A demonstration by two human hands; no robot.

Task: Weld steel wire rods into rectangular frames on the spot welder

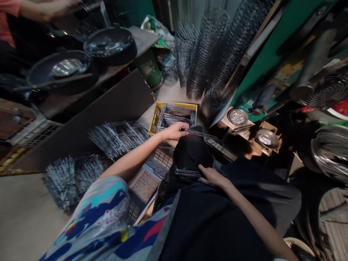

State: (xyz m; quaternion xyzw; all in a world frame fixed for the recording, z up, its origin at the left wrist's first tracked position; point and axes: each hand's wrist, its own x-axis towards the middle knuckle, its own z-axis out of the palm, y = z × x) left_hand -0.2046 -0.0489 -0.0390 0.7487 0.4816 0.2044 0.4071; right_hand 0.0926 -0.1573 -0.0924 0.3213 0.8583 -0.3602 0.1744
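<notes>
My left hand (176, 131) is closed round a bundle of thin metal wires (203, 134) above my knee, their ends pointing right. Over my dark-clothed lap, my right hand (213, 176) pinches the lower edge of a small stack of bent wire frames (187, 172). Whether the wires and the frames are joined is hard to make out. Just beyond my left hand, a yellow plastic crate (196, 106) holds many bent wire frames (176, 112).
Piles of wire pieces (119, 139) lie on the floor at left. Tall stacks of round wire baskets (197, 65) stand behind the crate. A green machine (252, 85) with metal bowls (268, 138) is at right. Another person's arm (46, 12) reaches over black pans (110, 43).
</notes>
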